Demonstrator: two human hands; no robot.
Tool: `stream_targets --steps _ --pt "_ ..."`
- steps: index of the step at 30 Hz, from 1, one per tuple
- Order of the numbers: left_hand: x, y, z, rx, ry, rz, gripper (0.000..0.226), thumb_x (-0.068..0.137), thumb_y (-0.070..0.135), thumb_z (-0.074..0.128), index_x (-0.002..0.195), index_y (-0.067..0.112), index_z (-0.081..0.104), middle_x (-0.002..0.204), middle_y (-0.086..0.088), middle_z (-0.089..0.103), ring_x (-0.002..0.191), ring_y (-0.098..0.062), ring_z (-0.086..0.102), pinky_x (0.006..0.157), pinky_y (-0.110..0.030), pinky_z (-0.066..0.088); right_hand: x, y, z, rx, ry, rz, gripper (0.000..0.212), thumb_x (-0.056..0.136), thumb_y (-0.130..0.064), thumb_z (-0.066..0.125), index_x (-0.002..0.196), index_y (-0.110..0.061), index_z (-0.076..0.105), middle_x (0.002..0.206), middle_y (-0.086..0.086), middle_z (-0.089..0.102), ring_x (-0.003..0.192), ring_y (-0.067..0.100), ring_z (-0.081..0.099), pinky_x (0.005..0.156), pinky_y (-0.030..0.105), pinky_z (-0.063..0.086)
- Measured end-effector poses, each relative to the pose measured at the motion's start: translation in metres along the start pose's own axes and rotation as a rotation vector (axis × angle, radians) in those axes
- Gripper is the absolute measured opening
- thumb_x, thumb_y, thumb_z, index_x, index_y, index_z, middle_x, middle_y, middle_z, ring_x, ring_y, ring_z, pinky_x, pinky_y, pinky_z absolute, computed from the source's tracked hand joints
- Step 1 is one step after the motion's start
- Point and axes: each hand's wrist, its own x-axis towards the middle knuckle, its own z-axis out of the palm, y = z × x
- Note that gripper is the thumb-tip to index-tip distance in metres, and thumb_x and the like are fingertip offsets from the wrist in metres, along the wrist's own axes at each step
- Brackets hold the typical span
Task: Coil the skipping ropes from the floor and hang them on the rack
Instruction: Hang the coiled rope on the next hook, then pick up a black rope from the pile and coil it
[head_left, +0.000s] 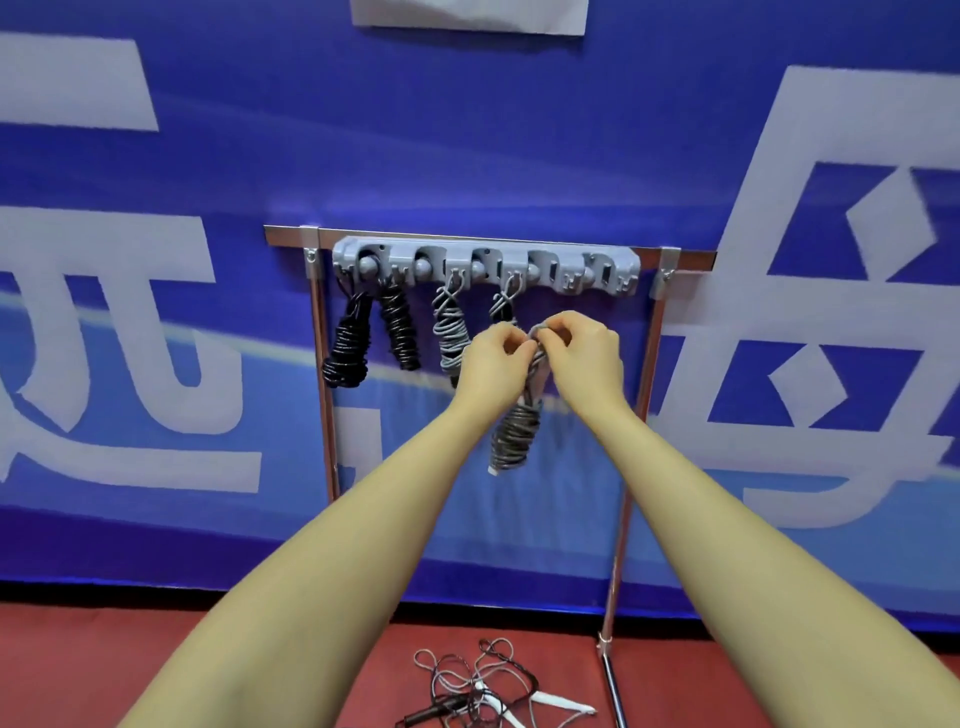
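The rack (485, 266) already carries four coils, with free hooks at its right end. Left hand (493, 358) and right hand (584, 351) each pinch the grey coiled rope (514, 436)'s top loop, apparently; spread it wide for hooking.

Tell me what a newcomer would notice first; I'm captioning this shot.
Both hands, left and right, pinch the top loop of a coiled grey rope at centre, just below the grey rack. Four coiled ropes already hang there, and a tangle of ropes lies on the red floor.
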Motion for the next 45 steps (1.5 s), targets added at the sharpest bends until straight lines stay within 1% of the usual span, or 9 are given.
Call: stream_targets --steps 10,18,21,24,31,34,36,39,45 --pt "0.093 0.016 0.052 -0.159 -0.016 -0.101 0.014 0.085 0.016 0.062 0.071 0.014 0.063 0.057 0.002 0.054 0.061 -0.015 0.049 0.077 -0.044 0.054 0.098 0.038 0.002 0.279 0.157 0.15 0.002 0.082 -0.012 0.067 0.082 -0.01 0.066 0.077 0.001 0.067 0.082 0.019 0.066 0.082 0.038 0.054" --pt "0.13 0.01 0.073 -0.121 0.102 -0.142 0.016 0.086 0.015 0.06 0.075 0.008 0.07 0.075 -0.011 0.069 0.067 -0.02 0.055 0.067 -0.03 0.05 0.121 0.056 0.024 0.279 0.268 0.087 0.01 0.089 -0.01 0.058 0.08 -0.011 0.063 0.077 0.003 0.064 0.086 0.027 0.061 0.074 0.032 0.048" --pt "0.133 0.005 0.078 -0.118 0.075 -0.149 0.016 0.085 0.014 0.06 0.073 0.008 0.068 0.064 -0.005 0.062 0.063 -0.019 0.054 0.064 -0.029 0.047 0.118 0.062 0.029 0.303 0.297 0.096 0.012 0.09 -0.009 0.055 0.081 -0.011 0.061 0.077 0.001 0.062 0.087 0.029 0.06 0.078 0.038 0.049" --pt "0.13 -0.003 0.082 -0.12 0.036 -0.156 0.019 0.087 0.015 0.06 0.07 0.009 0.066 0.057 -0.002 0.058 0.059 -0.023 0.054 0.064 -0.034 0.051 0.112 0.066 0.031 0.278 0.277 0.094 0.011 0.091 -0.008 0.053 0.085 -0.012 0.061 0.078 -0.002 0.06 0.09 0.027 0.059 0.074 0.03 0.044" --pt "0.107 -0.02 0.075 -0.053 0.012 -0.078 0.023 0.088 0.01 0.047 0.087 0.007 0.07 0.083 -0.013 0.07 0.082 -0.031 0.066 0.075 -0.041 0.056 0.093 0.063 0.038 0.189 0.276 0.123 0.016 0.092 -0.004 0.049 0.106 -0.007 0.057 0.119 0.01 0.05 0.108 0.025 0.049 0.08 0.022 0.036" --pt "0.08 -0.033 0.064 -0.007 -0.03 -0.086 0.021 0.087 0.011 0.046 0.09 0.013 0.067 0.087 -0.009 0.07 0.085 -0.029 0.067 0.077 -0.038 0.054 0.065 0.063 0.045 0.183 0.313 0.149 0.019 0.089 0.002 0.046 0.107 -0.001 0.051 0.121 0.014 0.045 0.111 0.028 0.044 0.082 0.02 0.032" --pt "0.058 -0.046 0.055 -0.024 -0.052 -0.113 0.021 0.085 0.009 0.046 0.086 0.015 0.065 0.085 -0.011 0.069 0.085 -0.032 0.066 0.076 -0.039 0.055 0.042 0.066 0.053 0.215 0.276 0.157 0.022 0.085 0.005 0.045 0.105 -0.001 0.051 0.116 0.015 0.048 0.104 0.027 0.048 0.087 0.028 0.038" --pt "0.021 -0.073 0.037 0.028 -0.06 -0.155 0.02 0.085 0.007 0.045 0.088 0.012 0.064 0.082 -0.004 0.066 0.083 -0.027 0.064 0.072 -0.033 0.054 0.002 0.078 0.072 0.249 0.16 0.18 0.022 0.084 0.006 0.042 0.101 -0.006 0.05 0.107 0.013 0.054 0.088 0.018 0.049 0.073 0.017 0.037" --pt "-0.051 -0.162 0.009 0.102 -0.124 -0.378 0.014 0.089 0.014 0.045 0.083 0.012 0.057 0.079 0.0 0.061 0.082 -0.026 0.066 0.057 -0.032 0.049 -0.082 0.114 0.135 0.253 -0.127 0.325 0.022 0.085 0.005 0.042 0.094 -0.009 0.056 0.076 -0.006 0.05 0.072 0.017 0.05 0.059 0.021 0.041"
